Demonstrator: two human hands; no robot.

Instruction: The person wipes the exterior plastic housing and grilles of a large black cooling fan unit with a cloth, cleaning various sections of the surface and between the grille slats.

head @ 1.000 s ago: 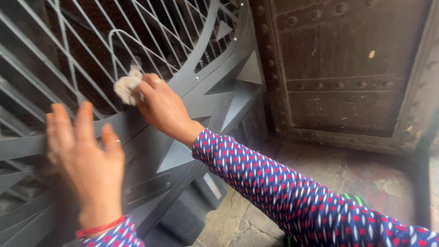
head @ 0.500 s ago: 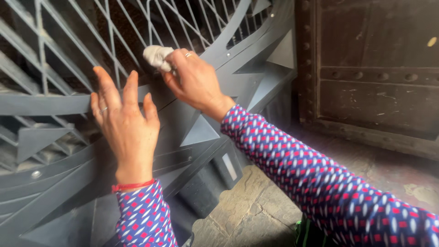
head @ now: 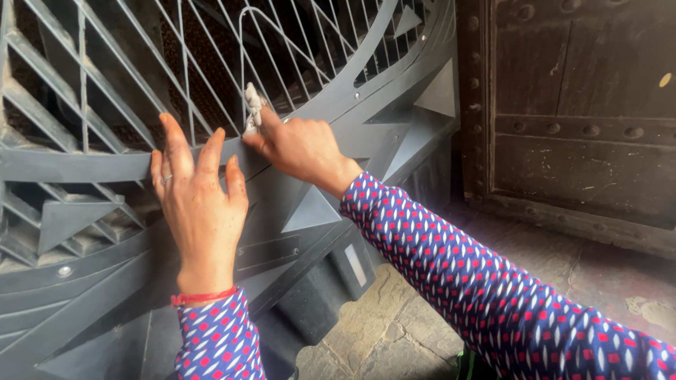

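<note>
Here your right hand point(head: 303, 144) pinches a small soft rag point(head: 251, 105), light and limp, against the grille point(head: 105, 165), left hand point(head: 201, 211) spread flat.

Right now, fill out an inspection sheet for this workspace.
Surface: grey metal grille, flat bands below thin bars.
Job's things: small pale cloth, bunched, pushed against the thin bars.
Clutter: nothing seen.
Grips: right hand pinches the cloth; left hand lies flat on the grille, fingers spread, holding nothing.
Cables: nothing seen.
Surroundings: dark studded wooden door on the right; worn stone floor below; patterned sleeves; red thread at the left wrist.
</note>
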